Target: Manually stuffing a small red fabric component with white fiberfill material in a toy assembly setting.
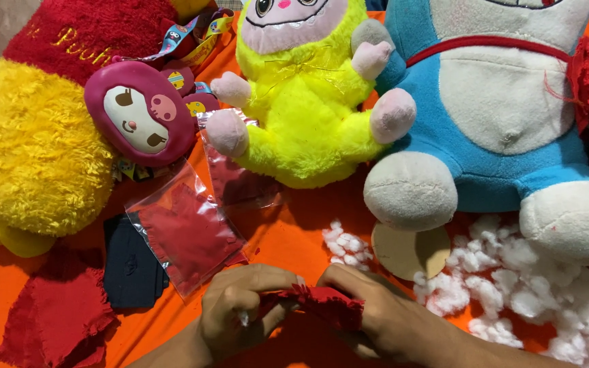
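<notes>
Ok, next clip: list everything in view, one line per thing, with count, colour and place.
orange cloth: one, covers the surface.
bear plush: one, yellow with red top, far left.
round pouch: one, maroon with a face, on the bear plush.
monster plush: one, neon yellow, top centre.
cat plush: one, blue and white, top right.
clear bags: two, holding red fabric, centre left.
red fabric pile: one, bottom left.
dark fabric: one, navy, beside the bags.
stuffing: white tufts, lower right.
card disc: one, tan, under the cat plush's foot.
red fabric piece: one, held in both hands.
left hand, right hand: bottom centre.
</notes>
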